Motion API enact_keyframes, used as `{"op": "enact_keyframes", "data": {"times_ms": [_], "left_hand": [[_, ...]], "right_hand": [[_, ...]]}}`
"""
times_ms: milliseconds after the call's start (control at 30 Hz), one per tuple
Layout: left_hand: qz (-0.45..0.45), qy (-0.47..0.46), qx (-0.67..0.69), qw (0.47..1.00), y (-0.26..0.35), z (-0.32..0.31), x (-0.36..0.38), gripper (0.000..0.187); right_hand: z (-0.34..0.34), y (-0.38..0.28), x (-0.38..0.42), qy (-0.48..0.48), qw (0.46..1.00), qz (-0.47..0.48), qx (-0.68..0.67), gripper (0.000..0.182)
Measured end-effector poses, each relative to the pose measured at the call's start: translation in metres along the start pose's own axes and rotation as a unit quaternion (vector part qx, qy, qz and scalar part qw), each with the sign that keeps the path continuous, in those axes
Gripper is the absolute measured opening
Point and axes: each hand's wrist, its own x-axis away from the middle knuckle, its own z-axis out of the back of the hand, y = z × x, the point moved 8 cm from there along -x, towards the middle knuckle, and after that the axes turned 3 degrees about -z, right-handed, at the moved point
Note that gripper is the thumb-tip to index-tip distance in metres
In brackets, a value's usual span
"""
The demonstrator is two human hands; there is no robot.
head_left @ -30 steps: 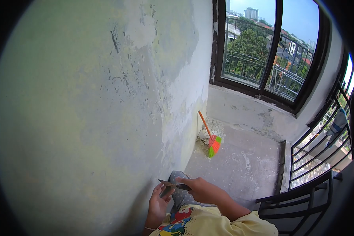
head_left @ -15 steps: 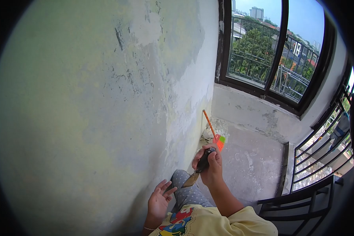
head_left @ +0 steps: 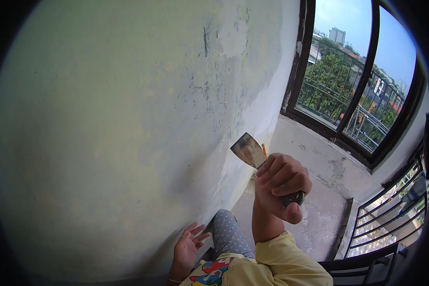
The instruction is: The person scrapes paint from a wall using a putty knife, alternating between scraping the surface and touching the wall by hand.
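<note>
My right hand [head_left: 282, 183] is wrapped round the dark handle of a putty knife [head_left: 248, 150], raised in front of me. Its wide, stained blade points up and left toward the wall [head_left: 128, 133], overlapping the wall in this view. The wall has yellowish paint, grey worn patches and dark scuffs. Low down near the wall, my left hand [head_left: 188, 245] is held with fingers spread and nothing in it, beside my dotted trouser leg [head_left: 228, 233].
At the right, a dark-framed window [head_left: 341, 81] looks out on trees and buildings. Below it runs a low, stained wall [head_left: 319, 148]. Black metal railings [head_left: 391, 209] stand at the lower right. An orange stick [head_left: 264, 149] shows behind the blade, above the concrete floor [head_left: 314, 219].
My right hand has risen and turned, so the blade that pointed down now points up and left. The view has swung left. My left hand stays low with its fingers spread.
</note>
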Motion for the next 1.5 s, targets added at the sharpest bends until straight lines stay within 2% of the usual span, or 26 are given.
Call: {"op": "enact_keyframes", "data": {"times_ms": [67,133,200,267,333,400,467,567,600,667,800,867,933,1000,1067,1133,1167,1200,1300,1400,1500], "left_hand": [[-0.005,0.015,0.039,0.999,-0.002,0.014,-0.001,0.058],[-0.007,0.028,0.078,0.996,0.002,0.024,0.000,0.059],[0.010,-0.012,0.166,0.986,0.009,0.024,0.005,0.064],[0.019,-0.022,0.166,0.986,0.012,0.029,0.007,0.066],[0.027,-0.032,0.167,0.985,0.013,0.027,0.005,0.068],[0.036,-0.035,0.176,0.983,0.013,0.025,0.005,0.070],[0.040,-0.027,0.189,0.981,0.013,0.026,0.007,0.070],[0.043,-0.025,0.191,0.980,0.012,0.028,0.006,0.071],[0.046,-0.025,0.184,0.981,0.011,0.028,0.004,0.071],[0.039,-0.024,0.189,0.981,0.011,0.025,0.003,0.072],[0.037,-0.020,0.190,0.981,0.010,0.027,0.003,0.074],[0.041,-0.021,0.194,0.980,0.009,0.030,0.004,0.074],[0.044,-0.020,0.202,0.978,0.006,0.029,0.006,0.075],[0.038,-0.019,0.189,0.981,0.011,0.027,0.003,0.075],[0.035,-0.015,0.188,0.981,0.009,0.029,0.002,0.075],[0.038,-0.009,0.186,0.982,0.007,0.031,0.001,0.075],[0.037,-0.004,0.209,0.977,0.005,0.034,0.001,0.075],[0.035,-0.001,0.233,0.972,0.004,0.035,0.000,0.074],[0.028,-0.002,0.238,0.971,0.004,0.034,0.000,0.074],[0.025,0.007,0.237,0.971,0.005,0.033,-0.001,0.073],[0.032,0.016,0.250,0.968,0.006,0.032,0.000,0.073]], "right_hand": [[-0.007,0.049,0.014,0.013,0.995,-0.102,-0.002,0.045],[0.000,0.063,0.016,0.012,0.993,-0.116,-0.001,0.045],[0.002,0.058,0.011,0.004,0.993,-0.121,-0.008,0.043],[-0.001,0.048,0.001,0.000,0.993,-0.117,-0.017,0.042],[-0.009,0.014,-0.002,-0.021,0.999,-0.033,-0.019,0.038],[-0.012,0.028,0.007,-0.010,0.999,-0.029,-0.029,0.036],[0.004,0.088,0.033,-0.037,0.976,-0.142,0.162,0.036],[0.013,0.086,0.042,-0.044,0.975,-0.130,0.175,0.036],[0.009,0.069,0.034,-0.004,0.990,-0.111,0.089,0.035],[0.001,0.034,0.021,0.012,0.998,-0.054,0.028,0.036],[-0.002,0.025,0.020,0.007,1.000,-0.003,0.003,0.036],[0.006,0.046,0.024,0.027,0.998,-0.051,0.019,0.036],[0.008,0.039,0.022,0.029,0.998,-0.061,0.019,0.034],[-0.003,0.011,0.017,0.002,1.000,-0.019,0.022,0.040],[-0.009,-0.017,0.020,-0.022,0.997,0.066,-0.026,0.035],[-0.015,0.013,0.020,-0.039,0.999,-0.009,-0.009,0.033],[-0.007,0.044,0.033,-0.006,0.999,-0.040,0.025,0.030],[-0.001,0.044,0.028,-0.002,0.998,-0.064,0.025,0.028],[0.008,0.035,0.022,0.022,0.999,-0.049,0.003,0.028],[-0.001,-0.011,0.016,-0.015,0.996,0.071,-0.043,0.028],[0.003,0.050,0.030,0.021,0.998,-0.049,-0.020,0.028]]}}
